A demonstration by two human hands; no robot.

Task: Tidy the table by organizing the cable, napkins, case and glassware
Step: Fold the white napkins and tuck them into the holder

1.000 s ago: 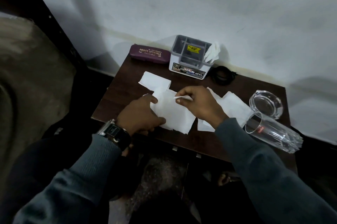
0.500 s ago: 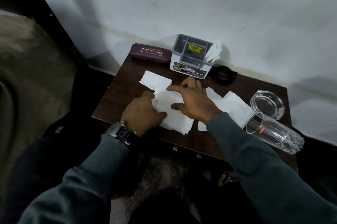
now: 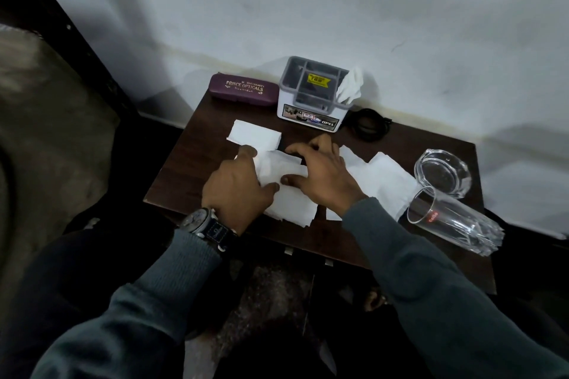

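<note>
1. A closed maroon case (image 3: 243, 89) lies at the far left corner of the table (image 3: 184, 181), along the back edge by the wall.
2. A small folded napkin (image 3: 255, 135) sits just in front of the case, just beyond the left fingertips.
3. The left hand (image 3: 238, 184), with a wristwatch (image 3: 209, 224) on it, lies palm down on the left part of the middle napkin (image 3: 292, 209). Its fingers are stretched out and its thumb presses the paper, gripping nothing.
4. The middle napkin lies at the centre of the table with its near corner close to the front edge. Its upper part is doubled over under both hands.
5. The right hand (image 3: 323, 175) presses flat on the right side of the same napkin. Its fingers are spread and fairly straight, and its thumb rests on the fold opposite the left thumb.
6. A white and grey organizer box (image 3: 311, 95) stands at the middle of the back edge, with a crumpled tissue (image 3: 351, 86) sticking up from its right end.
7. The black cable (image 3: 369, 127) lies coiled just right of the box, near the back edge.
8. Loose napkins (image 3: 385, 175) overlap between the right hand and the glassware.
9. A glass ashtray (image 3: 443, 170) sits upright near the right edge.
10. A clear tumbler (image 3: 452, 221) lies on its side at the front right corner, with its mouth just beside the loose napkins.
</note>
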